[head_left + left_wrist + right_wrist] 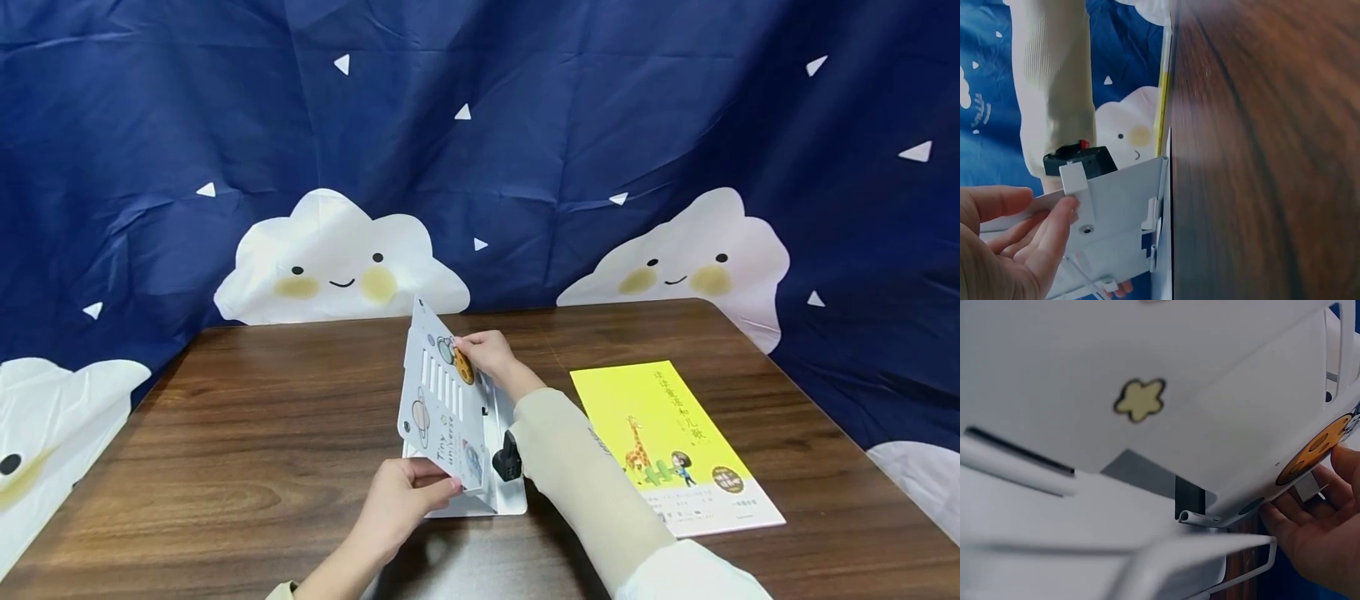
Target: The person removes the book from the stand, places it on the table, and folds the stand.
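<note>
A white book stand (pixel 442 400) printed with planets and "Tiny universe" stands tilted on the table, its panel raised from a flat base plate (pixel 513 498). My left hand (pixel 401 500) pinches the panel's near edge between thumb and fingers. In the left wrist view, the fingers (pixel 1054 234) lie beside a small white tab (pixel 1075 179) on the panel's rim. At the far side, my right hand (pixel 489 357) holds the panel's edge by the orange planet. The right wrist view shows the right thumb (pixel 1346 464) on the printed face and the other fingers behind the panel.
A yellow book (pixel 667 433) with a giraffe on its cover lies flat to the right of the stand. The brown wooden table (pixel 247 442) reaches back to a dark blue curtain (pixel 525 125) with clouds. A black device (pixel 507 457) sits at the right wrist.
</note>
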The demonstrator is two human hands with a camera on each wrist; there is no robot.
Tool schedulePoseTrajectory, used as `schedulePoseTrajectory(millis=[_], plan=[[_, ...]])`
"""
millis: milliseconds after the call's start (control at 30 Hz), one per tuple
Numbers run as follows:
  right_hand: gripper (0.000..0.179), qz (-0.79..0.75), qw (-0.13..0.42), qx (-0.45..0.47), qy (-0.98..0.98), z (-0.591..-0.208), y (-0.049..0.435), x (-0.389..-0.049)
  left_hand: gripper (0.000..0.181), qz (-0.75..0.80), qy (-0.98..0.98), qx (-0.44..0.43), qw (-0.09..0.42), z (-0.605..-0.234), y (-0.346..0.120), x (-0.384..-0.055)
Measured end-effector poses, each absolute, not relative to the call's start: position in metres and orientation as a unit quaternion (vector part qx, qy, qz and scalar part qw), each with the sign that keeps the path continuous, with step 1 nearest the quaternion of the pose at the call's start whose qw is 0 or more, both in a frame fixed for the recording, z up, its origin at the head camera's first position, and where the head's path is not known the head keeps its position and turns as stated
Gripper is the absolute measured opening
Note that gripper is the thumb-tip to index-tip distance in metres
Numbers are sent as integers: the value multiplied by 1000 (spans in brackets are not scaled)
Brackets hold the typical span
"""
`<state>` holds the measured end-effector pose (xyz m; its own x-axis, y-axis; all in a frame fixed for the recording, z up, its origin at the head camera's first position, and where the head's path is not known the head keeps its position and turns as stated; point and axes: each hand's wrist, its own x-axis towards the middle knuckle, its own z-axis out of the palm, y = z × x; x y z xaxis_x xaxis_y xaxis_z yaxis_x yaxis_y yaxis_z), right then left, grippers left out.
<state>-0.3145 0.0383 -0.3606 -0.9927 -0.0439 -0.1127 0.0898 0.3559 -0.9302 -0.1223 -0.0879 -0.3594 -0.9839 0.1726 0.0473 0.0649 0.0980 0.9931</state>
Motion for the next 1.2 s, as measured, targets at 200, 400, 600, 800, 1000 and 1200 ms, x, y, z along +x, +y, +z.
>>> schedulePoseTrajectory(millis=[200,400,600,800,1000,1200], plan=[[25,-568,57,11,821,-362,37,-316,21,663,743,85,33,-362,-85,-123],[26,-572,56,5,818,-363,36,-317,20,653,751,88,27,-363,-84,-124],[26,-571,53,3,819,-362,34,-316,19,650,755,86,22,-362,-85,-124],[28,-594,50,21,802,-365,34,-318,21,641,761,95,22,-361,-87,-124],[38,-624,33,43,779,-361,43,-316,20,593,791,146,45,-358,-95,-127],[44,-637,55,30,768,-351,60,-314,18,584,792,167,61,-355,-108,-135]])
